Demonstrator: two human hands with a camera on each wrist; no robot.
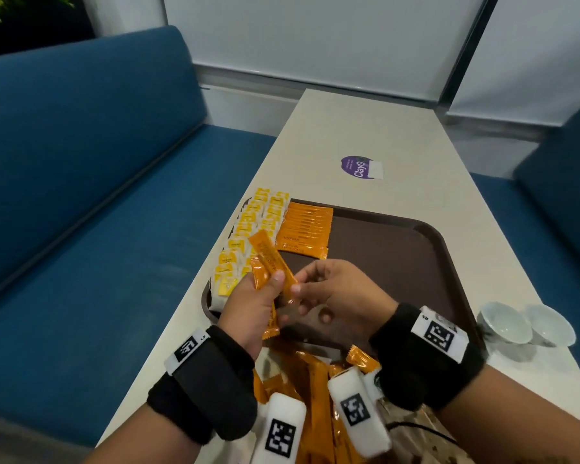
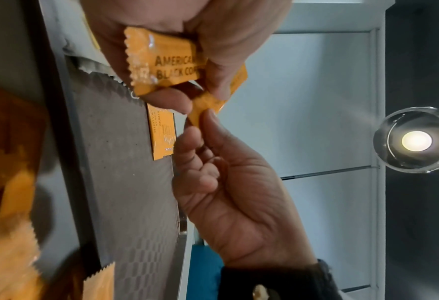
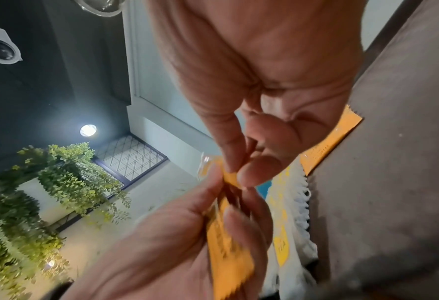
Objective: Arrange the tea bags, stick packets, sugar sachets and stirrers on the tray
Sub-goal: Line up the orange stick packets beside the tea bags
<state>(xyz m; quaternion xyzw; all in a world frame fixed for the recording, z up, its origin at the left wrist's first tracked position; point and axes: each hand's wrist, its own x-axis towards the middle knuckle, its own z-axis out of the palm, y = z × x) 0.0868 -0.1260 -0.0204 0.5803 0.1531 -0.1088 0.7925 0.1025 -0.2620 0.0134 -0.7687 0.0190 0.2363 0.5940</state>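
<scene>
My left hand (image 1: 265, 293) grips a small bunch of orange stick packets (image 1: 268, 254) above the near left of the brown tray (image 1: 399, 262). My right hand (image 1: 310, 291) pinches the end of one packet in that bunch (image 2: 205, 105) between thumb and forefinger. Yellow-and-white tea bags (image 1: 248, 226) lie in rows along the tray's left side. A neat row of orange stick packets (image 1: 307, 229) lies beside them at the back. In the right wrist view the held packets (image 3: 228, 243) are blurred, with the tea bags (image 3: 287, 213) behind.
A loose pile of orange stick packets (image 1: 315, 380) lies on the table under my wrists. Two white bowls (image 1: 506, 321) stand right of the tray. A purple sticker (image 1: 360, 167) is farther back on the table. Blue benches (image 1: 81, 195) flank the table.
</scene>
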